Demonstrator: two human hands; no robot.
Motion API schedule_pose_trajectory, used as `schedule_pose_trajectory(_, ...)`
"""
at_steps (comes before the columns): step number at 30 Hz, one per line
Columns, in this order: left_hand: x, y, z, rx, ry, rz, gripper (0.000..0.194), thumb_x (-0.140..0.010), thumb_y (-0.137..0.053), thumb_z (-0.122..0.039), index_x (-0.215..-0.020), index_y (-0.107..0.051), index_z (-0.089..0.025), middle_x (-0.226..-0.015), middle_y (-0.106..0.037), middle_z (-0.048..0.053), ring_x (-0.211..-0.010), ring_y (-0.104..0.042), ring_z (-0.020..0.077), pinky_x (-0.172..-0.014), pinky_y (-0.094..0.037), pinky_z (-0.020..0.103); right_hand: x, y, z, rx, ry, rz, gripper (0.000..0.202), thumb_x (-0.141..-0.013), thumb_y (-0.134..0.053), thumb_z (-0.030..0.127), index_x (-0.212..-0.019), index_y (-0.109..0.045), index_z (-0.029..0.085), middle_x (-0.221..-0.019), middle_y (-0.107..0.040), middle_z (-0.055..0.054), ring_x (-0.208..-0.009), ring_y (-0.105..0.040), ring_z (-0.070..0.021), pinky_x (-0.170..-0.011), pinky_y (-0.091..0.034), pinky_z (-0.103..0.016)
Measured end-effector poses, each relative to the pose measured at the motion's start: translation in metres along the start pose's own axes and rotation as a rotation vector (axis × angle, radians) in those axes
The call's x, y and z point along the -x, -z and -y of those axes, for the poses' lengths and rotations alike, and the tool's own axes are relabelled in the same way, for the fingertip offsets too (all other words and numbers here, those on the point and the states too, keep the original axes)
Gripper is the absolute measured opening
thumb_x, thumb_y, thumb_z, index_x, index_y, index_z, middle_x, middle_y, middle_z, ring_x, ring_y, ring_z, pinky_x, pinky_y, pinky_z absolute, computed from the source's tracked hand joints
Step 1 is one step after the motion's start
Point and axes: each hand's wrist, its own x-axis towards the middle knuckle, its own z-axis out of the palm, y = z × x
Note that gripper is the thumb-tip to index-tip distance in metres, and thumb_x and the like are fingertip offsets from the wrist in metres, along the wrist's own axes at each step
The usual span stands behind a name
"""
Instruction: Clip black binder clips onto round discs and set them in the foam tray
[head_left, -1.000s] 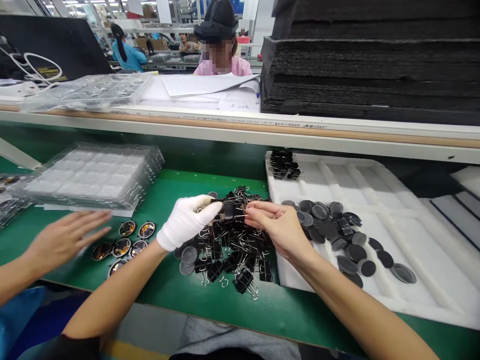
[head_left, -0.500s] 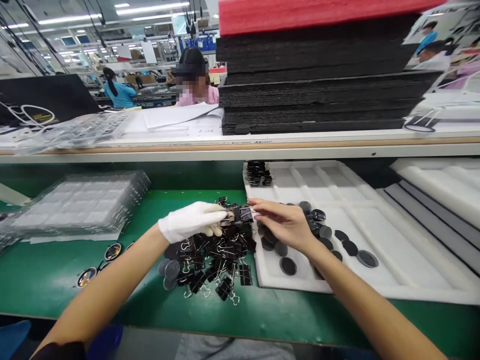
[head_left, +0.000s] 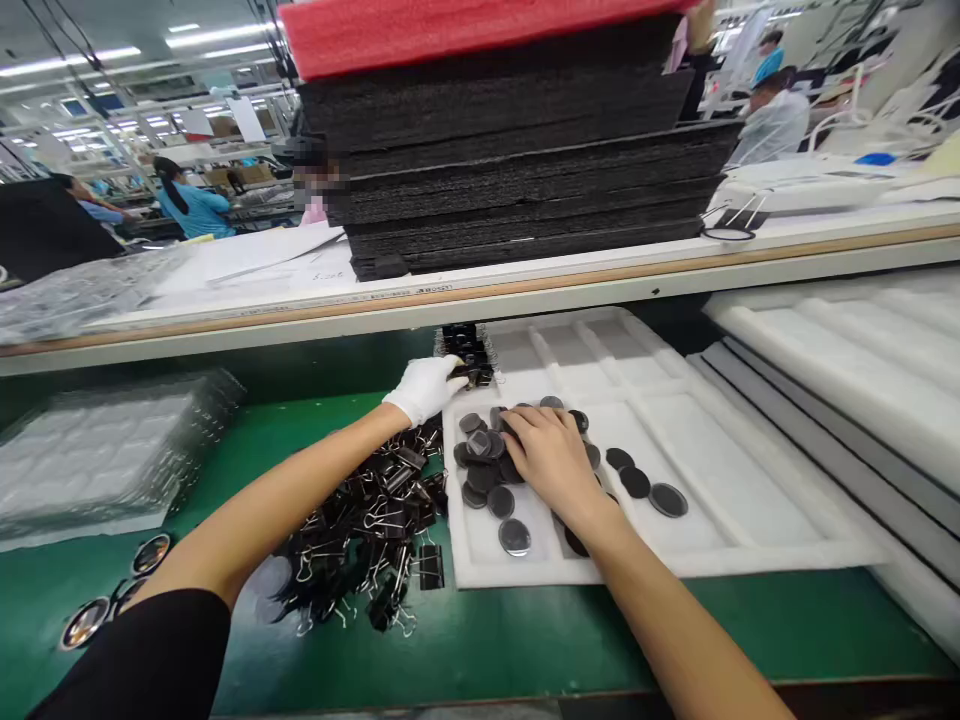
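Note:
In a white glove, my left hand (head_left: 427,388) reaches to the tray's back-left corner, thumb and finger closed on a black binder clip (head_left: 466,372). Other black binder clips (head_left: 459,338) crowd that corner. My bare right hand (head_left: 551,450) lies over a scatter of dark round discs (head_left: 484,475) in the white foam tray (head_left: 484,572), its fingers stretched forward and touching some of them. Whether a disc is under the fingertips is hidden. Left of the tray, a heap of binder clips (head_left: 382,515) covers part of the green tabletop.
Clear plastic trays (head_left: 112,440) are stacked at the left, with round lens-like pieces (head_left: 86,622) in front. A shelf edge (head_left: 525,292) crosses above the work area, bearing a black foam stack (head_left: 525,150). More white foam trays (head_left: 847,370) stand at the right. People work beyond.
Both hands were together over the clip heap around a binder clip. My left hand has moved to the tray's back-left corner; my right has gone onto the discs. The view has shifted right.

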Motion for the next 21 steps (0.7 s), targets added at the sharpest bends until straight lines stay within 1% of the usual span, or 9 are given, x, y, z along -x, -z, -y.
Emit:
schedule_pose_trajectory(3, -0.002, -0.003, -0.001, -0.166, 0.025, 0.011, 0.033, -0.094, -0.060, -0.044, -0.110, -0.072, -0.018, -0.104, -0.074, 0.016, -0.106, -0.067, 0.0362, -0.096, -0.045, 0.051, 0.001, 0.001, 0.000, -0.007, -0.017, -0.018, 0.024, -0.098, -0.059, 0.022, -0.118, -0.071, 0.015, -0.116, -0.075, -0.011, -0.107, -0.066, -0.0304, -0.096, -0.041, -0.047)
schedule_pose_trajectory(5, -0.002, -0.002, -0.003, -0.248, 0.029, 0.018, 0.034, -0.093, -0.060, -0.046, -0.106, -0.071, -0.017, -0.104, -0.073, 0.017, -0.106, -0.066, 0.0380, -0.095, -0.044, 0.053, 0.002, 0.001, -0.002, -0.012, -0.026, -0.034, 0.024, -0.099, -0.059, 0.024, -0.118, -0.071, 0.015, -0.117, -0.074, -0.010, -0.105, -0.066, -0.0298, -0.096, -0.041, -0.047)
schedule_pose_trajectory(7, -0.002, 0.004, -0.005, -0.309, 0.030, 0.026, 0.035, -0.091, -0.062, -0.046, -0.107, -0.070, -0.016, -0.106, -0.072, 0.019, -0.106, -0.065, 0.0384, -0.093, -0.043, 0.053, 0.002, 0.001, -0.002, -0.016, -0.022, -0.048, 0.024, -0.100, -0.058, 0.025, -0.118, -0.070, 0.016, -0.118, -0.074, -0.009, -0.106, -0.067, -0.0286, -0.098, -0.040, -0.048)
schedule_pose_trajectory(9, 0.000, 0.014, -0.006, -0.348, 0.024, 0.039, 0.036, -0.091, -0.062, -0.045, -0.109, -0.069, -0.015, -0.107, -0.071, 0.019, -0.106, -0.065, 0.0381, -0.092, -0.044, 0.051, 0.003, 0.001, -0.002, -0.021, -0.009, -0.070, 0.024, -0.101, -0.057, 0.025, -0.119, -0.070, 0.017, -0.119, -0.074, -0.008, -0.106, -0.068, -0.0274, -0.100, -0.040, -0.048)
schedule_pose_trajectory(12, 0.016, 0.041, 0.002, -0.370, 0.007, 0.073, 0.038, -0.095, -0.055, -0.046, -0.115, -0.068, -0.016, -0.109, -0.071, 0.017, -0.103, -0.067, 0.0364, -0.089, -0.045, 0.048, 0.005, 0.000, -0.003, -0.031, 0.019, -0.120, 0.027, -0.103, -0.053, 0.024, -0.124, -0.068, 0.016, -0.124, -0.072, -0.009, -0.108, -0.068, -0.0275, -0.101, -0.043, -0.049)
schedule_pose_trajectory(14, 0.038, 0.065, 0.014, -0.392, -0.007, 0.080, 0.041, -0.099, -0.047, -0.047, -0.121, -0.067, -0.018, -0.112, -0.071, 0.014, -0.103, -0.067, 0.0344, -0.088, -0.046, 0.046, 0.006, 0.001, -0.005, -0.045, 0.029, -0.154, 0.031, -0.104, -0.050, 0.026, -0.127, -0.066, 0.015, -0.127, -0.071, -0.012, -0.109, -0.068, -0.0292, -0.098, -0.047, -0.048)
schedule_pose_trajectory(16, 0.069, 0.090, 0.032, -0.423, -0.009, 0.075, 0.044, -0.101, -0.042, -0.047, -0.127, -0.064, -0.020, -0.118, -0.071, 0.012, -0.105, -0.068, 0.0326, -0.089, -0.047, 0.044, 0.006, 0.005, -0.005, -0.095, 0.035, -0.194, 0.034, -0.104, -0.047, 0.028, -0.128, -0.066, 0.013, -0.127, -0.070, -0.015, -0.111, -0.068, -0.0307, -0.096, -0.050, -0.046)
schedule_pose_trajectory(19, 0.129, 0.126, 0.070, -0.422, 0.042, 0.103, 0.047, -0.102, -0.039, -0.047, -0.133, -0.062, -0.022, -0.128, -0.068, 0.009, -0.106, -0.069, 0.0298, -0.092, -0.048, 0.042, 0.008, 0.015, -0.002, -0.218, 0.008, -0.227, 0.035, -0.103, -0.045, 0.030, -0.123, -0.069, 0.015, -0.119, -0.074, -0.016, -0.111, -0.070, -0.0299, -0.098, -0.053, -0.043)
schedule_pose_trajectory(21, 0.176, 0.143, 0.099, -0.378, 0.102, 0.142, 0.048, -0.102, -0.037, -0.048, -0.134, -0.062, -0.022, -0.132, -0.067, 0.007, -0.110, -0.068, 0.0284, -0.096, -0.049, 0.042, 0.010, 0.022, 0.000, -0.259, -0.099, -0.191, 0.032, -0.101, -0.048, 0.032, -0.120, -0.072, 0.020, -0.110, -0.077, -0.013, -0.100, -0.074, -0.0281, -0.087, -0.057, -0.040)
